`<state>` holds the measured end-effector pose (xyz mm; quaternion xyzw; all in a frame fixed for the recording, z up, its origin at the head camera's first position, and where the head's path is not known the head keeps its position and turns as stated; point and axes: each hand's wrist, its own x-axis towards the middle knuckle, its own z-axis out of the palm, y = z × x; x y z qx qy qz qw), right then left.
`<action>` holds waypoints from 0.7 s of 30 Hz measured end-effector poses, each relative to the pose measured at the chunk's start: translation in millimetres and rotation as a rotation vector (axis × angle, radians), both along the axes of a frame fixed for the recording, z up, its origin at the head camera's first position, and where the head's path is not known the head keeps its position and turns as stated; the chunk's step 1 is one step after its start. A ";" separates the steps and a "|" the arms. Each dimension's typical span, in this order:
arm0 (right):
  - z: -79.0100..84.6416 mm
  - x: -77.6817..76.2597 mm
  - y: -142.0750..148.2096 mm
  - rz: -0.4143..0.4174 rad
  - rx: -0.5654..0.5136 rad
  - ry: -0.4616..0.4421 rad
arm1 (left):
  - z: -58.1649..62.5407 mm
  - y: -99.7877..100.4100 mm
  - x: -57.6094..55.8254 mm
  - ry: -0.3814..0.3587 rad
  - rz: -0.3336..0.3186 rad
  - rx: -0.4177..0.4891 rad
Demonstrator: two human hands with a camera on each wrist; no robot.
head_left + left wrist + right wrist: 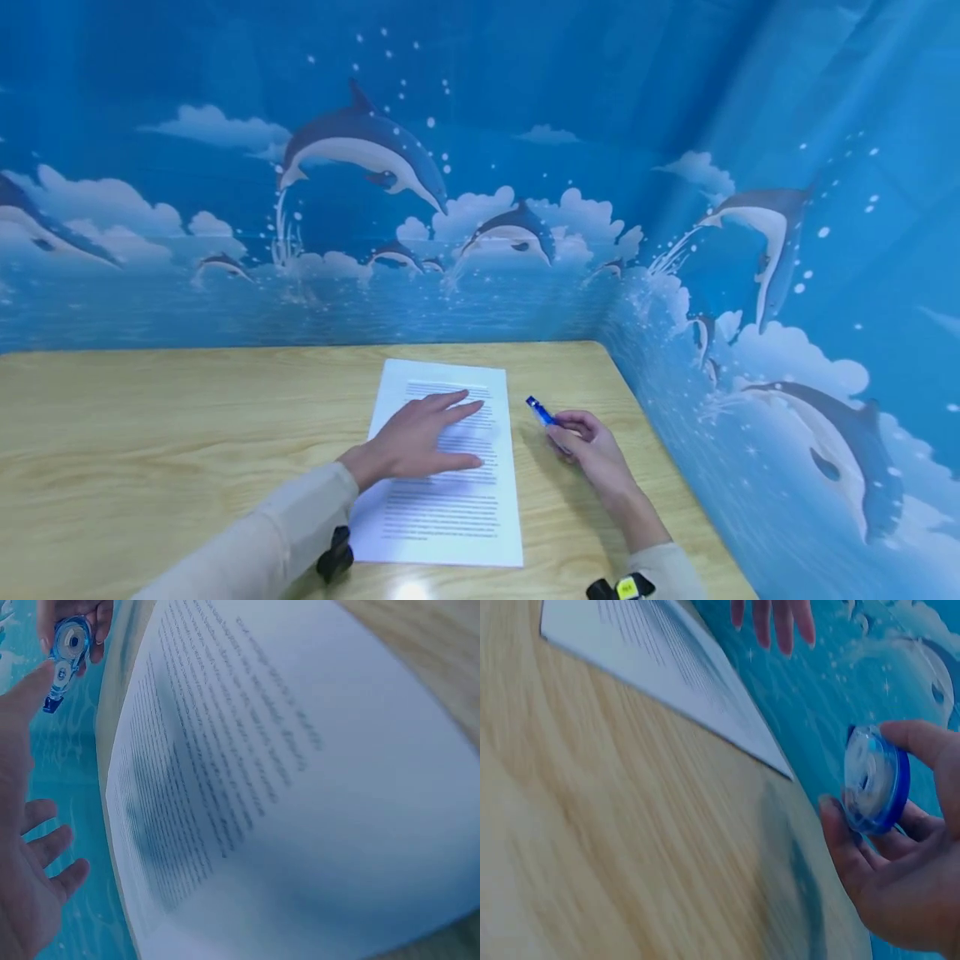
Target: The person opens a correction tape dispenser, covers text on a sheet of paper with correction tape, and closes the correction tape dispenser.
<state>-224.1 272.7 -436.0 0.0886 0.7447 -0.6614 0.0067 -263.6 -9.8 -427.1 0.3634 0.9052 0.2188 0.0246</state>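
A printed sheet of paper (450, 547) lies on the wooden table, its lines of text partly covered by my left hand (420, 437). That hand is spread above the sheet, fingers apart and pointing right; in the left wrist view the fingers (51, 846) hold nothing. To the right of the paper, my right hand (597, 458) holds a blue and clear correction tape (542, 412) between thumb and fingers. The right wrist view shows the tape's round clear case (871, 780) with a white reel inside, held off the tabletop.
The wooden table (187, 433) reaches far to the left of the paper. A blue curtain (487, 308) printed with dolphins and clouds stands along the table's back and right edges. Dark wrist devices (335, 554) sit on both sleeves.
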 end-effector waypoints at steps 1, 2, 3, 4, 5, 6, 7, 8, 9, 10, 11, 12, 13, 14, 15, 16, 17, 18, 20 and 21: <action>-1.2 -0.8 6.7 -0.043 0.052 -0.002 | 1.1 3.4 -1.1 0.003 -0.019 -0.023; -2.4 -1.6 13.4 -0.080 0.090 0.002 | 1.7 7.0 -2.1 0.012 -0.038 -0.047; -3.7 -2.4 20.4 -0.116 0.129 0.004 | 1.5 10.6 -2.9 0.026 -0.056 -0.071; -5.3 -3.0 27.7 -0.152 0.169 0.014 | 1.4 14.3 -3.3 0.038 -0.076 -0.090; -7.0 -3.5 34.5 -0.190 0.200 0.021 | 0.7 18.3 -3.9 0.055 -0.095 -0.104; -8.6 -3.4 41.5 -0.225 0.234 0.026 | -0.2 22.4 -3.9 0.072 -0.110 -0.124; -9.7 -3.0 47.6 -0.259 0.276 0.032 | -0.7 25.8 -3.6 0.080 -0.124 -0.135; -10.9 -2.5 53.0 -0.290 0.314 0.038 | -1.4 29.4 -3.4 0.091 -0.135 -0.152; -12.1 -1.6 57.9 -0.319 0.354 0.039 | -2.3 32.8 -3.0 0.106 -0.148 -0.169; -13.3 -0.5 62.2 -0.341 0.392 0.042 | -2.6 35.8 -2.6 0.116 -0.161 -0.187; -14.2 0.7 65.7 -0.358 0.431 0.039 | -3.4 38.8 -2.4 0.129 -0.173 -0.207; -15.4 1.8 69.0 -0.369 0.482 0.040 | -4.4 41.5 -2.1 0.144 -0.184 -0.228; -16.8 2.7 71.4 -0.378 0.532 0.041 | -5.3 43.5 -2.2 0.157 -0.197 -0.239; -18.7 2.9 73.8 -0.382 0.574 0.046 | -6.7 45.8 -2.3 0.174 -0.207 -0.251; -20.3 3.2 75.6 -0.382 0.618 0.049 | -8.5 47.8 -2.5 0.189 -0.215 -0.259; -21.7 3.3 76.9 -0.381 0.664 0.052 | -10.1 49.7 -2.8 0.197 -0.221 -0.264; -22.9 3.5 78.0 -0.381 0.707 0.052 | -12.0 51.7 -3.0 0.207 -0.225 -0.269; -23.9 3.5 78.8 -0.377 0.747 0.052 | -13.5 53.6 -2.9 0.213 -0.228 -0.269; -25.2 3.5 79.8 -0.362 0.820 0.040 | -14.8 57.2 -2.1 0.211 -0.231 -0.276; -25.5 3.4 79.9 -0.353 0.852 0.032 | -14.8 58.7 -1.5 0.211 -0.230 -0.283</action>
